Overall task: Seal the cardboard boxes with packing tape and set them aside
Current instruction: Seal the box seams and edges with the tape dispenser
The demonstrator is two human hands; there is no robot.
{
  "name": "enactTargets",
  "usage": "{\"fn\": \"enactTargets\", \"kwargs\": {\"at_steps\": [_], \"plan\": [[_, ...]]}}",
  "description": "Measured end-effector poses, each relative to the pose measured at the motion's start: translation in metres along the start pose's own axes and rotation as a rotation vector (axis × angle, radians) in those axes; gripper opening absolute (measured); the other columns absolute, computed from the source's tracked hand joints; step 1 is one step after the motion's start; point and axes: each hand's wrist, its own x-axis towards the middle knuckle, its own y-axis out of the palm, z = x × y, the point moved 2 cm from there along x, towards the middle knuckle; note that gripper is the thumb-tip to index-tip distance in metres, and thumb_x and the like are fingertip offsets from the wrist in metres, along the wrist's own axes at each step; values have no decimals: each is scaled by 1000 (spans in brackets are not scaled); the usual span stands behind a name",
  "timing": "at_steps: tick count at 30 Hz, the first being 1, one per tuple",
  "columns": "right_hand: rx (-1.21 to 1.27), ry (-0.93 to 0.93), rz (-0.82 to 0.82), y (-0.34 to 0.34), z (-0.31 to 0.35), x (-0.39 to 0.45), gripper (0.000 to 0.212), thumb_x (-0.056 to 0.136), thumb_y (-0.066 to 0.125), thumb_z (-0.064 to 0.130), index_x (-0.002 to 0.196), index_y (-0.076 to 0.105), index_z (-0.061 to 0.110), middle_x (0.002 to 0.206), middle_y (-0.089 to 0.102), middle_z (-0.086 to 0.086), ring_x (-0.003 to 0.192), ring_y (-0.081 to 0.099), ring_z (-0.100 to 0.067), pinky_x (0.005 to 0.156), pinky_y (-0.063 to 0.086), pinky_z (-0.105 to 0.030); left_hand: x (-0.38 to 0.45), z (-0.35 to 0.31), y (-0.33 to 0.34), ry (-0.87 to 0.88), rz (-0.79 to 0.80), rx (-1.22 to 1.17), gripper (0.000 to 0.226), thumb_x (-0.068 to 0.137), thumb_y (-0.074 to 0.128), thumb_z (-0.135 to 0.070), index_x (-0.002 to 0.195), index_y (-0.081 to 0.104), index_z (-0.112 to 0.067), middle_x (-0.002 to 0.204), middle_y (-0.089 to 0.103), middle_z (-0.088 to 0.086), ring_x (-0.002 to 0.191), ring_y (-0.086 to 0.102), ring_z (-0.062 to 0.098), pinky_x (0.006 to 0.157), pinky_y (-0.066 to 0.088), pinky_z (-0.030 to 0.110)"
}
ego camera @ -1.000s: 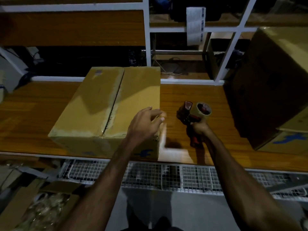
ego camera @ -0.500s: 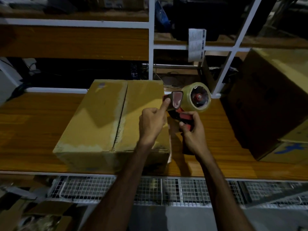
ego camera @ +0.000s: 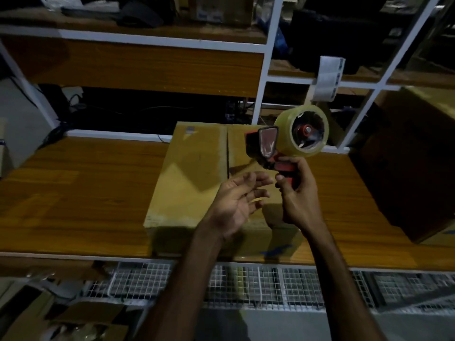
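A closed cardboard box (ego camera: 192, 178) lies on the wooden table (ego camera: 81, 193), its flap seam running front to back. My right hand (ego camera: 299, 193) grips the red handle of a tape dispenser (ego camera: 270, 148) raised above the box's right half, with a clear tape roll (ego camera: 304, 130) at its far end. Just left of the handle, my left hand (ego camera: 237, 201) hovers over the box, palm up, fingers loosely spread and holding nothing.
A larger cardboard box (ego camera: 413, 163) stands on the table at the right. White shelf posts (ego camera: 270, 57) rise behind, with a strip of labels (ego camera: 328, 80) hanging. Below the table's front edge runs a wire mesh rack (ego camera: 270, 286); cardboard scraps (ego camera: 49, 316) lie at lower left.
The right hand lifted the dispenser from the table to above the box. The left hand left the box corner, touched the dispenser's front, then dropped away and opened.
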Motion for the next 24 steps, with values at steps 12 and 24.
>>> {"fn": "enactTargets", "kwargs": {"at_steps": [12, 24], "plan": [[-22, -36, 31, 79, 42, -35, 38, 103, 59, -5, 127, 60, 24, 118, 67, 25, 112, 64, -7, 95, 55, -32, -71, -43, -78, -134, 186, -323, 57, 90, 51, -35, 126, 65, 6, 122, 67, 24, 99, 63, 37, 83, 47, 44], [-89, -50, 61, 145, 59, -62, 23, 101, 64, 2, 117, 61, 17, 97, 67, 17, 90, 61, -15, 76, 50, -42, -109, -85, -156, -248, -164, 67, 22, 86, 71, -26, 85, 69, -4, 81, 70, 11, 65, 68, 20, 55, 57, 26]]}}
